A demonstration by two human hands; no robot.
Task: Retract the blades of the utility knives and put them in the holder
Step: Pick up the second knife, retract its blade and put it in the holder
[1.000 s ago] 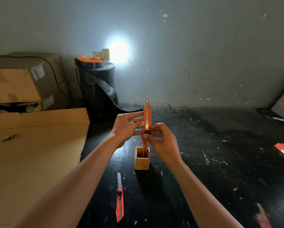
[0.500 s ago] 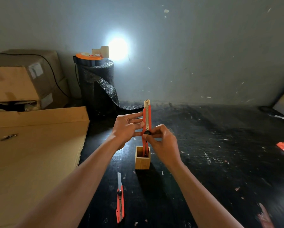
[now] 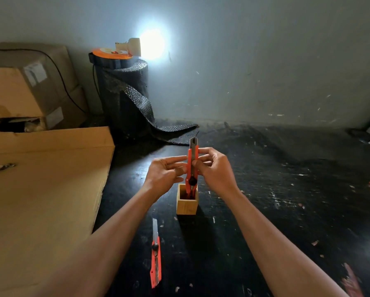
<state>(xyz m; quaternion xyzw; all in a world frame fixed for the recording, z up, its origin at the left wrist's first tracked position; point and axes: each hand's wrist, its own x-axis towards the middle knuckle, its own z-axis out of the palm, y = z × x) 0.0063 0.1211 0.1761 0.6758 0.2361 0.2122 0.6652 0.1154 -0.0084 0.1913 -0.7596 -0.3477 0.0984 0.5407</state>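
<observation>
Both hands (image 3: 217, 172) pinching upright utility knife (image 3: 192, 166), tail in wooden holder (image 3: 187, 204)

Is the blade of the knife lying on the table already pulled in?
No, the knife on the table has a stretch of bare blade sticking out past its orange body, pointing toward the wooden holder.

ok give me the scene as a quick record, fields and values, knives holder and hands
holder: wooden holder, upright on the black table
knife in holder: orange utility knife standing upright, lower end inside
its blade: a short tip shows at the top
left hand: left hand, fingertips at the knife's side
right hand: right hand, grip on the knife
second knife: second utility knife lying flat on the table, blade extended
</observation>
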